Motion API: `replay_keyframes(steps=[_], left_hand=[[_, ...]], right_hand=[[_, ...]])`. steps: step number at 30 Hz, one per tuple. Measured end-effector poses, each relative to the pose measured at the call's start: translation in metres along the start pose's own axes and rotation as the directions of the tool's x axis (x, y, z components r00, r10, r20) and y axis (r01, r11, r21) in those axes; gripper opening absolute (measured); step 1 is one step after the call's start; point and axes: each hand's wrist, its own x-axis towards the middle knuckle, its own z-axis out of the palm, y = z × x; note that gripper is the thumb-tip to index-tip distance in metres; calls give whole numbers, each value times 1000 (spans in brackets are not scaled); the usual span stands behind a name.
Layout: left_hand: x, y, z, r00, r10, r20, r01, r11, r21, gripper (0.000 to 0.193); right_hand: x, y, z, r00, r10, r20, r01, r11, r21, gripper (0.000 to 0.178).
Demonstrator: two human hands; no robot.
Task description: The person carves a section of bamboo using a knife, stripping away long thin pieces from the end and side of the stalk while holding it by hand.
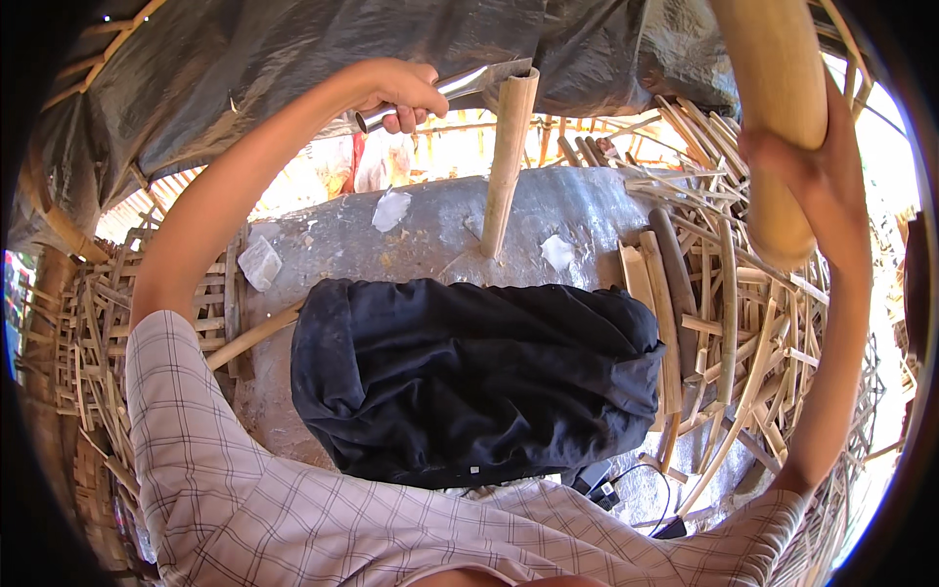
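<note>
My left hand [403, 96] is closed around the handle of a large metal knife [471, 80]. The blade's far end rests at the top of an upright bamboo piece [509, 166], whose foot stands on the grey ground sheet [430, 230]. My right hand [817, 181] is raised at the far right, gripping a thick, pale wooden club [773, 68]. The club's rounded lower end hangs below that hand, and its upper end runs out of the picture. Folded dark cloth [479, 377] lies between my body and the bamboo.
Split bamboo strips [753, 333] pile up on the right, and woven bamboo [93, 342] lines the left. White scraps [391, 209] lie on the sheet. A dark tarp [323, 49] hangs behind. A black cable [641, 470] lies near my right side.
</note>
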Motion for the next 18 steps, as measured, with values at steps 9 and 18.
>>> replay_keyframes(steps=[9,18], left_hand=[[27,-15,27,984,27,-175,4,985,171,38],[29,-9,9,997,35,-64,-27,993,119,28]], right_hand=[[-53,70,105,827,346,444,-225,926,-303,107],[-20,41,32,961,144,236,-206,943,260,78]])
